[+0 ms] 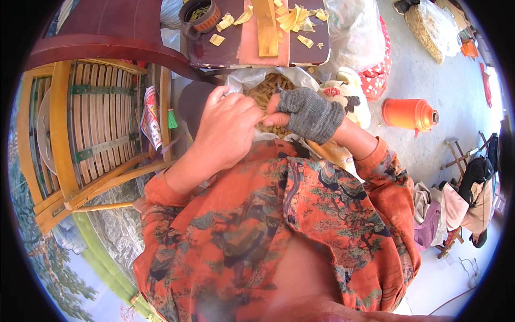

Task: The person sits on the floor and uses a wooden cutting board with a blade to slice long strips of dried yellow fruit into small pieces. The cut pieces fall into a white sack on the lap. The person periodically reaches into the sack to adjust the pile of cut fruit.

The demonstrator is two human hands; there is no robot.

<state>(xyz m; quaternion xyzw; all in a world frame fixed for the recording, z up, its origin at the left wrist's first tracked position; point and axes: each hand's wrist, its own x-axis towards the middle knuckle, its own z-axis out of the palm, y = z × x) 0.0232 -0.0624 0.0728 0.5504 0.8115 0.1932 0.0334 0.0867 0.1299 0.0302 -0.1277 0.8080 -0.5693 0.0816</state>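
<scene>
My left hand (231, 126), bare, is closed in a loose fist with its back to the camera, and a bit of pale strip shows at its fingers. Close beside it, my right hand (312, 114) wears a grey knitted fingerless glove; its thumb and fingers pinch the strip's pale end, next to my left knuckles. Most of the strip is hidden by the hands. Under them lies a heap of tan plaited strips (273, 86) on white plastic sheeting (249, 80). Pale dry husk pieces (295, 19) lie around a wooden board (267, 32) on the dark table (217, 52).
A brown mug (205, 20) stands on the table's left. A wooden slatted chair (102, 120) is at left, beside a dark red chair (108, 50). At right are a cream cloth bag (358, 108), an orange thermos flask (408, 115) and a stand with clothes (454, 205).
</scene>
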